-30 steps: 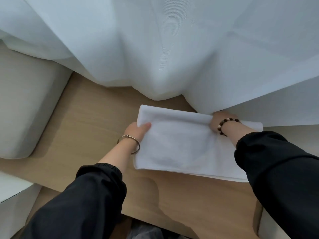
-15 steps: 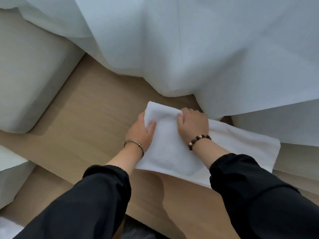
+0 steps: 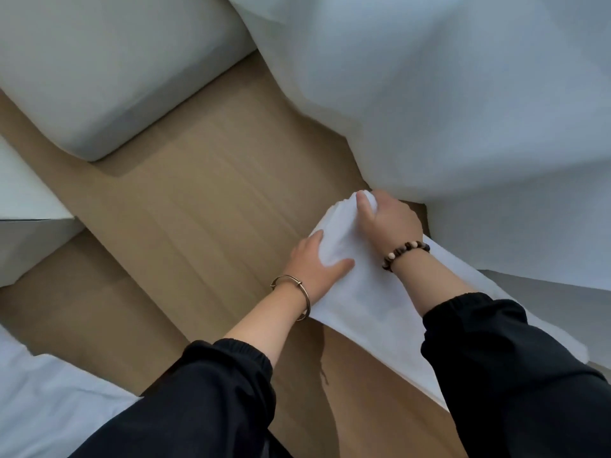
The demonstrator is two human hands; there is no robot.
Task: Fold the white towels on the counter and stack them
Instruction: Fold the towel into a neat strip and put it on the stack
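**Towel** (image 3: pixel 373 302): white, part-folded strip lying on the counter (image 3: pixel 215 200), right of centre, partly covered by the right sleeve. Its long axis runs diagonally from near right to far left. The far-left end is bunched and points at the curtain (image 3: pixel 463 94).

**Left hand** (image 3: pixel 317 266): pinches the towel's left edge, thumb on top.

**Right hand** (image 3: pixel 386 223): just beyond the left, clasps the far corner with the thumb over it.

**Step, as judged:** folding one towel across its length.

**Next move, likely:** carry the held end down the axis to the near-right end, matching the edges.
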